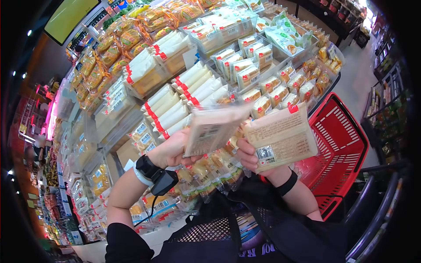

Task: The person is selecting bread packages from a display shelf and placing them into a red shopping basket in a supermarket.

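Note:
My left hand (176, 148) grips a flat packaged bread (215, 127) in pale cream wrapping, tilted and slightly blurred, with its barcode side partly showing. My right hand (250, 157) holds a similar packaged bread (287, 133) by its lower left edge. On that one, printed text, a barcode and a red corner label face me. The two packs are close together over the display. Rows of cream packs with red labels (195, 90) lie just beyond my hands, and clear-wrapped breads (204, 173) lie beneath them.
A red shopping basket (346, 131) stands at the right, beside dark cart rails (372, 215). Plastic bins hold bagged buns (129, 39), sandwich packs (245, 72) and green-white bags (285, 35). A wide aisle floor (355, 65) runs along the upper right.

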